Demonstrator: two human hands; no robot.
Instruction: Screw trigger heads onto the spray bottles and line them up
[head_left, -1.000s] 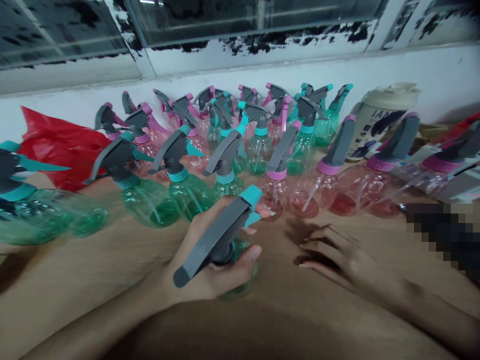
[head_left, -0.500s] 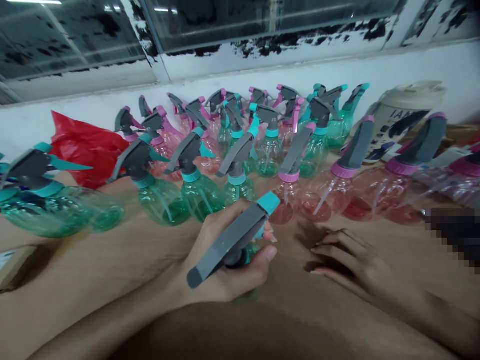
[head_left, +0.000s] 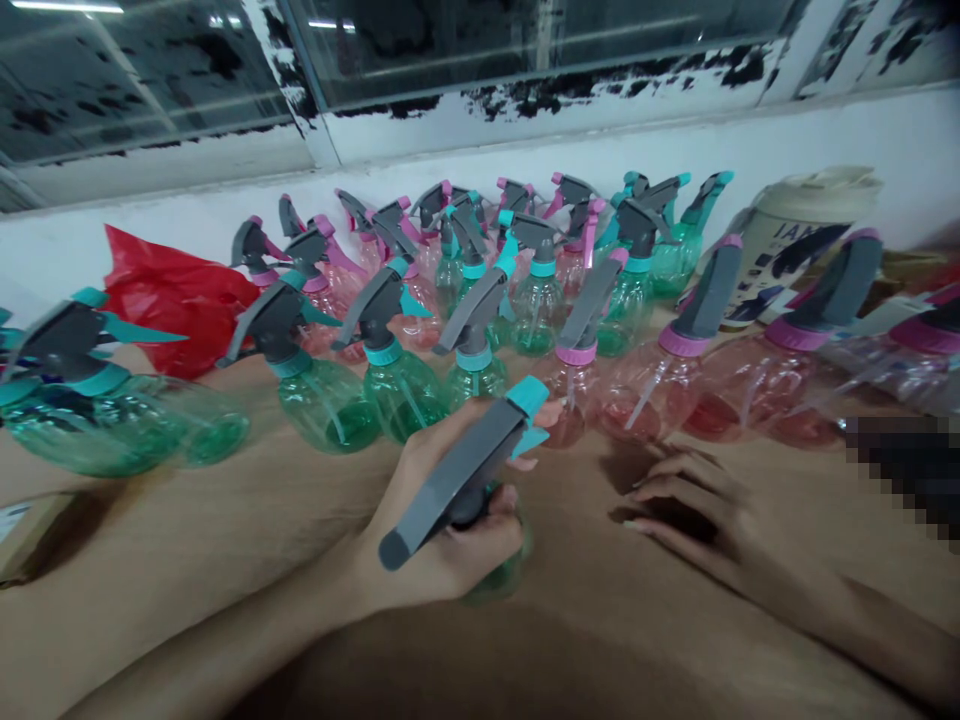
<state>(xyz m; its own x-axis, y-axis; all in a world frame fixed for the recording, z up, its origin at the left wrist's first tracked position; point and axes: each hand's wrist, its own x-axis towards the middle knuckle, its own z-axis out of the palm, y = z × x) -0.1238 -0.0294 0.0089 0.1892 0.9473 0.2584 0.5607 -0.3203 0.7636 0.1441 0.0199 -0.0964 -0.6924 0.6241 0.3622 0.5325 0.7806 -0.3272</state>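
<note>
My left hand is wrapped round the neck of a green spray bottle with a grey and turquoise trigger head. Most of that bottle's body is hidden under the hand. My right hand rests on the wooden table, fingers loosely bent and apart, holding nothing. Closest beyond the left hand stand a green spray bottle and a pink spray bottle. Another pink spray bottle is nearest to the right hand.
Several more green and pink spray bottles stand in rows toward the white wall. A red plastic bag lies at the left, and a cream tumbler stands back right. A cardboard box sits at the left edge of the table.
The view has shifted left since the first frame. My left thumb has curled in against the neck of the held spray bottle, whose head has turned slightly. My right hand stays resting on the table.
</note>
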